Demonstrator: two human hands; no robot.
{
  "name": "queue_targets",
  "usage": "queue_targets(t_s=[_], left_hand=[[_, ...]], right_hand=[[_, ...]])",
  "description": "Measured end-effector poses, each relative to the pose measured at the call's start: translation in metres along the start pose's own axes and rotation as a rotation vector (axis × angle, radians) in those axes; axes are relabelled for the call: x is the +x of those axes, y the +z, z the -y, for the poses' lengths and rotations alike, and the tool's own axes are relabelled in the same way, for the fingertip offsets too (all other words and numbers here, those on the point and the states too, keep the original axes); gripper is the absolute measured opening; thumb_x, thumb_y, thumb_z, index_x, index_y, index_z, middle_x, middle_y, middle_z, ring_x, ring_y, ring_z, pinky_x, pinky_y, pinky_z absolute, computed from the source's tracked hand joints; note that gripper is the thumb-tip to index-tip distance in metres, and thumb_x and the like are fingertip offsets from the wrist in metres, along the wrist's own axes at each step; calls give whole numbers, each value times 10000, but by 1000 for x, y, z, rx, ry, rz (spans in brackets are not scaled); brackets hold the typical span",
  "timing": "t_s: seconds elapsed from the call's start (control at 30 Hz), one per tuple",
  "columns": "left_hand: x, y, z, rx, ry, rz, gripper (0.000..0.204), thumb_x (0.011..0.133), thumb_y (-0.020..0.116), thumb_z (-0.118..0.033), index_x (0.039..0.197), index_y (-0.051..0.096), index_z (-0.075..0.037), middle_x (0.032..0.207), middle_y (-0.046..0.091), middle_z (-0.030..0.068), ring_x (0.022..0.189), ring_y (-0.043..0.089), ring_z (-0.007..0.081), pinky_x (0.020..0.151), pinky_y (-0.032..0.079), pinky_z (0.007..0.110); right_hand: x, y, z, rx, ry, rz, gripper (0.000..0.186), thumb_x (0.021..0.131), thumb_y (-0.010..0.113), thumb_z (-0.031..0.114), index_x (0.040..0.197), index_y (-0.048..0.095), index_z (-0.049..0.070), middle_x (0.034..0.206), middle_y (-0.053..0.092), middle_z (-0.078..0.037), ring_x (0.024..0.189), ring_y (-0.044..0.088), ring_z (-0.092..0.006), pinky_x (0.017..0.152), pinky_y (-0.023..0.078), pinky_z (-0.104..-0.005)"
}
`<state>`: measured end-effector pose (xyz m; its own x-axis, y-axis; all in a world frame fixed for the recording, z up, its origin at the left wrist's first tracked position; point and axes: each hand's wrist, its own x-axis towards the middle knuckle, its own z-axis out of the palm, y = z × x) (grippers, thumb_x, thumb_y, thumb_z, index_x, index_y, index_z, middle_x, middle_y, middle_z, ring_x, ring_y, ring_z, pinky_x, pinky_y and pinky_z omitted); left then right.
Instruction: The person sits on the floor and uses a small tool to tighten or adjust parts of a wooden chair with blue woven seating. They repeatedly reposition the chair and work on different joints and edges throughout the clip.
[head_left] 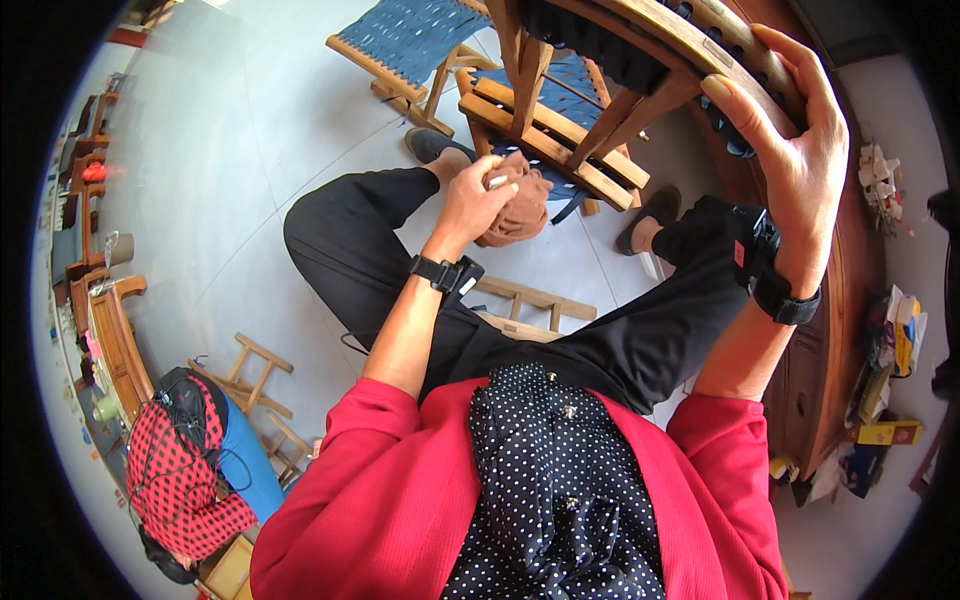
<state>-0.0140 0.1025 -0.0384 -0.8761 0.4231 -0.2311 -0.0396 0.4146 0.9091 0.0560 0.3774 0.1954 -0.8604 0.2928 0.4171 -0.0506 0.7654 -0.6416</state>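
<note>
1. Right now you look partway through, as I judge it: one wooden stool (pixel 625 122) is raised and steadied, and a cloth (pixel 516 208) is in hand. How much is done and how much is left, the wood doesn't say; no mark parts one stretch from another.

2. And what a piece that stool is! Golden-brown, tilted above the floor before your knees, with splayed legs, paired flat slats at the lower end and a curved rail at the top. Dark material hangs beneath that rail.

3. Up to the left, a blue-webbed stool (pixel 405 45) stands near it, its woven seat flecked with pale gaps.

4. Your right hand (pixel 810 145) has that curved rail: thumb on the near side, fingers parted from it and hooked over the far edge.

5. Your left hand (pixel 474 206) works lower, fingers curled and thumb pressing folds together.

6. Between them, the cloth: brown, soft, bunched, just below the slats. Touching them? You can't tell from here.
</note>
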Motion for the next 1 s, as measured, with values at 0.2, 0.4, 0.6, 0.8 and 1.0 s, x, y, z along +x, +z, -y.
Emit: queue_targets(t_s=[0.2, 0.4, 0.6, 0.8, 1.0], left_hand=[[-22, 9, 27, 30, -52, 86, 370, 855, 708, -140, 1178, 631, 24, 1022, 721, 81, 953, 656, 129, 840, 514, 289], [-32, 13, 37, -26, -20, 108, 402, 865, 701, -137, 1232, 625, 7, 1085, 723, 97, 1005, 665, 152, 873, 515, 296], [-44, 11, 44, -120, -51, 89, 411, 835, 721, -213, 1171, 643, 10, 1113, 727, 163, 1079, 690, 258, 856, 526, 351], [-50, 13, 51, -278, -57, 95, 381, 867, 719, -189, 1176, 640, 20, 1120, 701, 123, 1051, 656, 199, 875, 523, 315], [-51, 1, 72, -539, -212, -8, 438, 876, 738, -175, 1247, 621, 24, 1134, 682, 75, 1019, 643, 143, 866, 511, 267]], right_hand=[[9, -3, -8, -44, 42, 46, 653, 797, 818, 490, 1293, 636, 106, 1125, 693, -115, 1039, 662, -210, 948, 514, -334], [26, -7, -27, -238, -39, 107, 648, 815, 788, 497, 1322, 618, 129, 1155, 694, -110, 1056, 672, -235, 954, 513, -350], [36, -21, -30, -391, -96, 221, 851, 760, 738, 655, 1420, 550, 152, 1222, 679, -182, 1069, 689, -319, 949, 552, -399], [44, -26, -11, -351, -103, 317, 892, 740, 744, 667, 1369, 577, 58, 1139, 688, -179, 984, 683, -265, 860, 546, -365], [38, -34, 1, -137, 94, 517, 849, 764, 769, 606, 1355, 553, 37, 1055, 653, -111, 920, 628, -178, 821, 510, -332]])
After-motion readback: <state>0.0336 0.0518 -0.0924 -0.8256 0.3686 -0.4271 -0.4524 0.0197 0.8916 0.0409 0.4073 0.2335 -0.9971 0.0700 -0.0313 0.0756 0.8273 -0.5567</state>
